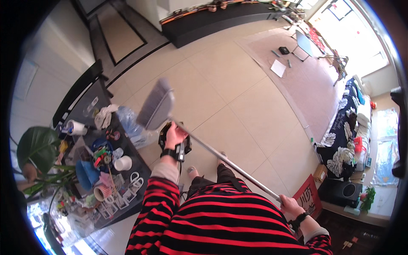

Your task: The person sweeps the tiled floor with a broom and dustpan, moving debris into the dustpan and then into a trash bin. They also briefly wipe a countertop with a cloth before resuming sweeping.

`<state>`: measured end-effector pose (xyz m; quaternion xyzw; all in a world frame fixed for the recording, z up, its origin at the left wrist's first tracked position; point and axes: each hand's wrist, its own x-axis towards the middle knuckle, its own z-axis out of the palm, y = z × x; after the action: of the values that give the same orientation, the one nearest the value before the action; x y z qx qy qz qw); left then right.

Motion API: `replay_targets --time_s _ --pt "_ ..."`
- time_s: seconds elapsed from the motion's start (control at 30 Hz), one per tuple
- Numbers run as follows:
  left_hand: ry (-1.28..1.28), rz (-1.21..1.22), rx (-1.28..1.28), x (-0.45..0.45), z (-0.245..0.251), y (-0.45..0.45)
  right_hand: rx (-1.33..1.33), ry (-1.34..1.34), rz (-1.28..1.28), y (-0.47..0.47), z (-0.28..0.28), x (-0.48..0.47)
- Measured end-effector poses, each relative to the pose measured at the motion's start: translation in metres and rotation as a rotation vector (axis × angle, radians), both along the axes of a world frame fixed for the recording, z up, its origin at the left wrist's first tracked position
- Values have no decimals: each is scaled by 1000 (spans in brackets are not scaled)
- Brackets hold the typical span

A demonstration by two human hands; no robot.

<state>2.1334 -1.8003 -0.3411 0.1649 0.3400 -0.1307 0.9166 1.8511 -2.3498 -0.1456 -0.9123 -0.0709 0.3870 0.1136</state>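
A broom crosses in front of my body, lifted off the floor. Its grey bristle head (157, 105) is raised at the upper left, slightly blurred. My left hand (176, 135) grips the metal broom handle (228, 162) just below the head. At the other end, my right hand (290, 205) is closed around the handle's tip, near my right side. Both wrists wear black straps, the left one with a small device. Beneath the broom lies the beige tiled floor (220, 124), where my feet show.
At left, a dark table (140, 159) holds scissors (136, 181), a white cup (123, 163) and other clutter; a plastic bag (129, 124) hangs beside it. A sofa (339, 137) with a dark patterned cover stands right. A pinkish mat (306, 86) bears a folding table (303, 44). A long black cabinet (220, 22) lines the back.
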Motion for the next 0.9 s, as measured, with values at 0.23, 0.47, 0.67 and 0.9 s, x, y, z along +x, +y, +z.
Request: replay_targets --time_s 0.23,0.47,0.67,0.9 --pt "-281 -243 198 -22 14 -74 -330 82 -121 -65 -97 88" --pt "-116 -318 549 -13 68 -209 616 -105 -33 115 -166 303" --pt "-200 -277 739 -37 77 -200 739 -63 215 198 -136 345" --pt "-136 -346 998 -143 90 -134 742 -18 325 211 -130 347"
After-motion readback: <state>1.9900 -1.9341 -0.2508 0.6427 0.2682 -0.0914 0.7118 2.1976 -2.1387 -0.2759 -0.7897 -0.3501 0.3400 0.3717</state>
